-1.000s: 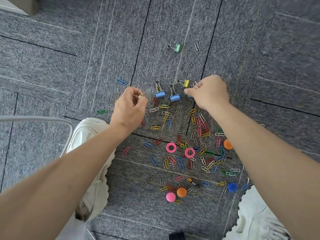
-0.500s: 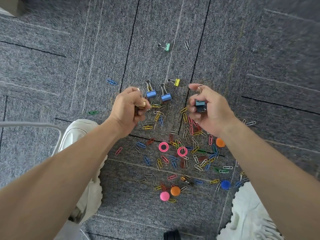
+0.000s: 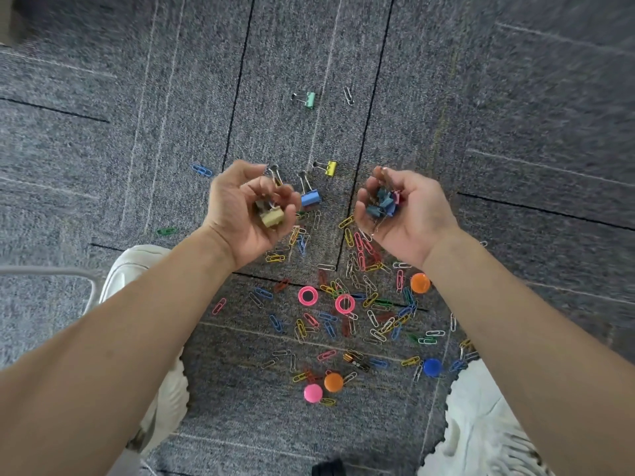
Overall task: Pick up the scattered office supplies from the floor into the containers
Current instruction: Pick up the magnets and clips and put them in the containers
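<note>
My left hand is turned palm up above the carpet, its fingers curled round a yellow binder clip. My right hand, also palm up, cups several dark blue binder clips. A blue binder clip, a yellow binder clip and a green binder clip lie on the carpet beyond my hands. Below my wrists, many coloured paper clips are scattered, along with pink magnet rings, orange round magnets and a blue one.
My white shoes stand at the lower left and the lower right. A curved white rim enters from the left edge. The floor is grey carpet tile. A dark object sits at the bottom edge.
Both hands have lifted off the carpet and turned palm up, each with binder clips in it. My right hand took a clip from the spot near the yellow clip.
</note>
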